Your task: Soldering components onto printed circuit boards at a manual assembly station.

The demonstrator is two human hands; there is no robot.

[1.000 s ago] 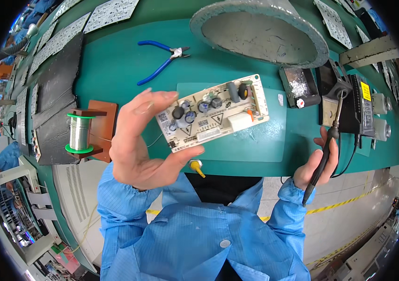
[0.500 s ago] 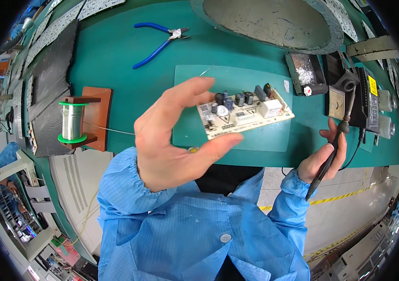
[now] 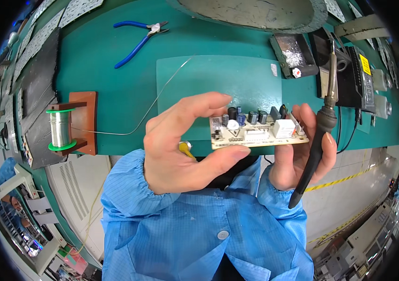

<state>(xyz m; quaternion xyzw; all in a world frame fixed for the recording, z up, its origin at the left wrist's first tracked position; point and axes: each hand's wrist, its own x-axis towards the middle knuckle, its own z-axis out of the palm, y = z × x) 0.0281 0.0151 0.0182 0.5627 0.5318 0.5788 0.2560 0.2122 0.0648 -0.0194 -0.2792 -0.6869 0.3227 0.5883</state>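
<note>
My left hand [image 3: 176, 145] grips a pale circuit board [image 3: 258, 136] by its left end, thumb along the near edge and fingers at the far edge. Dark capacitors, a white block and other parts stand on the board's upper face. In my right hand [image 3: 286, 161] is a soldering iron [image 3: 319, 140], its black handle slanting toward me and its metal tip pointing away. That hand's thumb and fingers are at the board's right end; whether they press on it I cannot tell. The board is held up above the green bench's near edge.
A solder spool [image 3: 61, 129] sits on a brown stand at the left, its wire curving over the clear mat [image 3: 218, 77]. Blue-handled cutters [image 3: 138, 42] lie farther back. At the right are a dark tray [image 3: 293, 54] and a black soldering station [image 3: 356, 79]. A large round-edged grey object [image 3: 251, 14] overhangs the back.
The board has moved right and nearer to me in my left hand. My right hand, with the iron, has come up to its right end. The solder wire now shows across the mat.
</note>
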